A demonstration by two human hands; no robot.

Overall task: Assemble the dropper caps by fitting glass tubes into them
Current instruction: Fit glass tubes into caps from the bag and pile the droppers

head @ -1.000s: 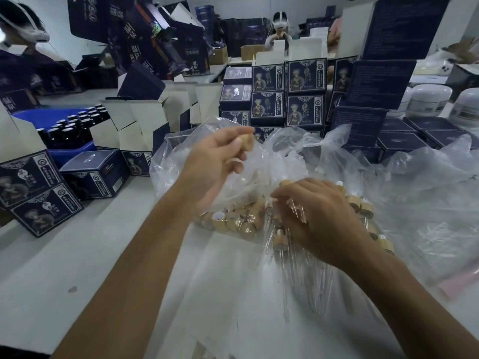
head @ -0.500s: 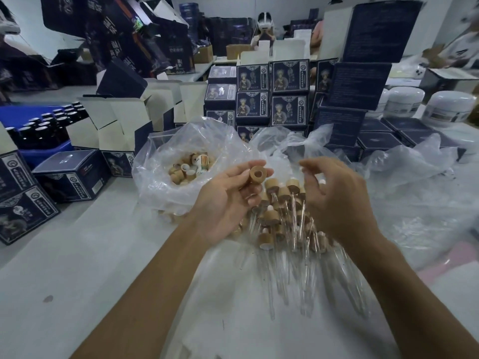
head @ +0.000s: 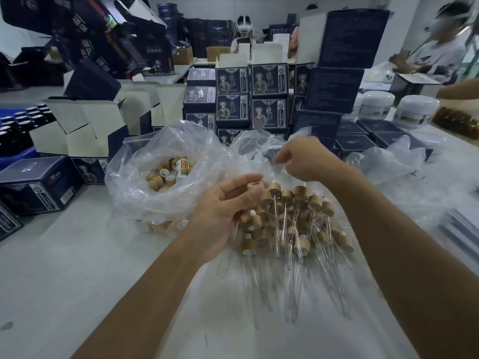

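I see my left hand [head: 223,216] near the middle of the white table [head: 77,268], pinching a single wooden cap [head: 255,185] between thumb and fingertips, its open hole facing up. Just to the right of that cap, and touching the fingers below it, lies the heap of finished droppers [head: 293,218]: wooden caps at the far end, glass tubes [head: 290,288] pointing near toward me, all resting on clear plastic sheet. My right hand [head: 305,161] is farther off, above the far edge of the heap, fingers curled with the tips drawn together at crumpled clear plastic [head: 261,146]; I cannot tell whether it grips that plastic, a glass tube, or nothing. To the left, an open plastic bag [head: 134,182] holds loose caps [head: 166,174] without tubes. Beyond the bag, stacked dark printed boxes [head: 248,97] line the far side, with open cartons [head: 85,128] to the left and white jars [head: 414,110] far right.
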